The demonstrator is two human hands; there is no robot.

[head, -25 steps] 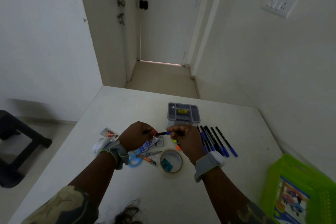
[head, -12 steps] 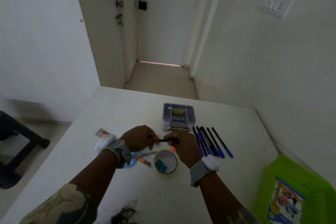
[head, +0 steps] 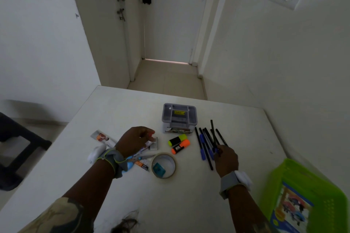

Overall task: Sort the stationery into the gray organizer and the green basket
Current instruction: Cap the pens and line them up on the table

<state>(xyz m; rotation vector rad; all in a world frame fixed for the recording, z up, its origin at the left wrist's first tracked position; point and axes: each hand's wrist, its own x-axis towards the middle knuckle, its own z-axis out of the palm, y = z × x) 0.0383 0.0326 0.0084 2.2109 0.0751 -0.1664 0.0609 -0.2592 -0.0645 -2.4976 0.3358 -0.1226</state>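
Between the hands lie two highlighters (head: 179, 143); right hand (head: 226, 160) pinches a black pen (head: 213, 134), left hand (head: 134, 141) hovers loosely curled, holding nothing.

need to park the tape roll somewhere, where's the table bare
Bare: the near strip between the forearms below the tape roll, and the far table left of the gray organizer. Crowded: around the left hand and the pens.

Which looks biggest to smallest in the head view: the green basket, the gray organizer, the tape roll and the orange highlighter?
1. green basket, though it sits nearest the camera and is cut off
2. gray organizer
3. tape roll, only slightly smaller
4. orange highlighter
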